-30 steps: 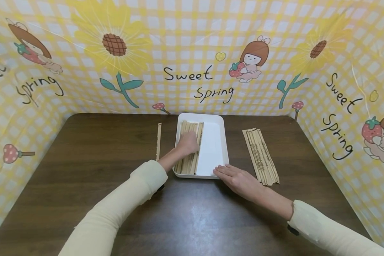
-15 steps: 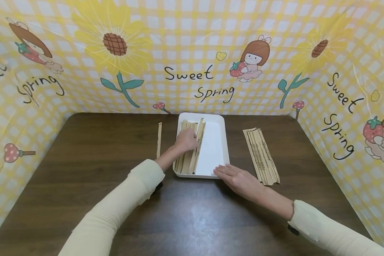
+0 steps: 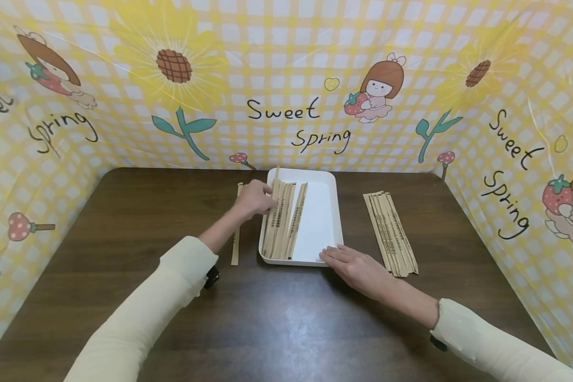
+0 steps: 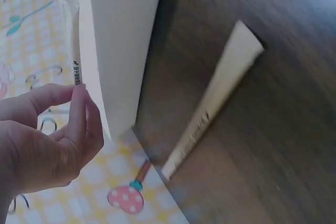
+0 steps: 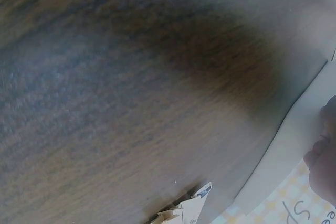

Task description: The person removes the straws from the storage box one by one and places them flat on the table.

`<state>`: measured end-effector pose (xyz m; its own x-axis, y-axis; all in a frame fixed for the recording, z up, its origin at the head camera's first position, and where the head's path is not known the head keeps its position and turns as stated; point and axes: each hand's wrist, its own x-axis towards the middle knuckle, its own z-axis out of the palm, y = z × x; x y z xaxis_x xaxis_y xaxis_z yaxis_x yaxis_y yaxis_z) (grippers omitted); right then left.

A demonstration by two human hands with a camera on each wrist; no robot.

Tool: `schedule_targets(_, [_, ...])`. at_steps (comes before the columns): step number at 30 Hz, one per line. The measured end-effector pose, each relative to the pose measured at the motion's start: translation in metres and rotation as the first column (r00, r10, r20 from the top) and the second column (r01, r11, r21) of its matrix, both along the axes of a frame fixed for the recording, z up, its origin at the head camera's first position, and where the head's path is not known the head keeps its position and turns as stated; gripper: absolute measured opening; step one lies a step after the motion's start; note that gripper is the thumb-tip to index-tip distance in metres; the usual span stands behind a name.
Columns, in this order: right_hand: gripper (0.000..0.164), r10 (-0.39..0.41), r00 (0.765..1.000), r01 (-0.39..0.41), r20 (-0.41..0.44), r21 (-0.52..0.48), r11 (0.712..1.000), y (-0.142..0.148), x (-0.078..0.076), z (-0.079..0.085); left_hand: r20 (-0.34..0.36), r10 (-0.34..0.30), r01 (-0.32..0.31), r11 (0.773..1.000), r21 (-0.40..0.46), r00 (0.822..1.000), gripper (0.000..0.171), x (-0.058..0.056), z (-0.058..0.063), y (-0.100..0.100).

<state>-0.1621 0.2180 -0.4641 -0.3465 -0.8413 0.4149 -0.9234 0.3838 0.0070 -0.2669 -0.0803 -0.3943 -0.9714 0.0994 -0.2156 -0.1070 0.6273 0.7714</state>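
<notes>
A white tray (image 3: pixel 317 228) holds several slim sticks wrapped in brown kraft paper (image 3: pixel 283 228), lying lengthwise along its left side, with one set slightly apart. At the tray's left rim is my left hand (image 3: pixel 255 198), pinching one paper-wrapped stick (image 4: pixel 74 51) between thumb and fingertips. Its crimped end points up in the left wrist view, and in the head view it stands out past the other sticks. My right hand (image 3: pixel 355 268) rests with straight fingers on the tray's near right corner, holding nothing.
A single wrapped stick (image 3: pixel 235 246) lies on the brown table (image 3: pixel 172 212) left of the tray, partly behind my left hand. Right of the tray lies a bundle of several more wrapped sticks (image 3: pixel 390 233). A yellow checked cloth (image 3: pixel 286 69) walls the back and sides.
My left hand has moved left from over the sticks to the tray's left rim, carrying one stick from the right of the pile. My right hand has stayed on the corner.
</notes>
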Motion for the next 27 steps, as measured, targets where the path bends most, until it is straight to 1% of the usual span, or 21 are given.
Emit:
schedule_targets(4, [0.036,0.001,1.0,-0.001,-0.002,-0.006,1.0,-0.001,0.0,0.0,0.003,0.029,-0.029,1.0,-0.009,1.0,0.044,0.003,0.003,-0.019])
schedule_targets(7, [0.038,0.002,1.0,-0.002,-0.002,-0.011,1.0,-0.001,0.0,0.0,0.014,0.048,-0.048,0.998,-0.037,0.999,0.042,0.006,0.002,-0.033])
schedule_targets(9, [0.033,0.003,1.0,-0.003,-0.002,-0.012,1.0,-0.001,0.0,0.0,0.023,0.059,-0.058,0.997,-0.052,0.998,0.042,0.007,-0.002,-0.042])
schedule_targets(11, [0.027,0.004,1.0,-0.004,0.0,-0.012,1.0,-0.001,0.0,0.0,0.026,0.067,-0.065,0.997,-0.047,0.997,0.045,0.009,-0.006,-0.051])
schedule_targets(14, [0.031,0.002,1.0,-0.002,0.005,-0.009,1.0,0.0,0.0,-0.001,0.034,0.079,-0.078,0.997,-0.028,0.996,0.047,0.012,-0.013,-0.063])
schedule_targets(17, [0.033,0.0,1.0,0.0,0.009,-0.007,1.0,0.0,-0.001,-0.001,0.042,0.084,-0.082,0.996,-0.032,0.996,0.046,0.015,-0.017,-0.073])
schedule_targets(21, [0.036,-0.007,1.0,0.007,0.015,-0.005,1.0,0.0,0.0,0.0,0.054,0.09,-0.086,0.994,-0.068,0.994,0.044,0.02,-0.021,-0.08])
schedule_targets(27, [0.041,-0.028,0.999,0.028,0.021,0.008,1.0,-0.001,0.002,0.002,0.061,0.092,-0.089,0.995,-0.053,0.994,0.042,0.023,-0.028,-0.081])
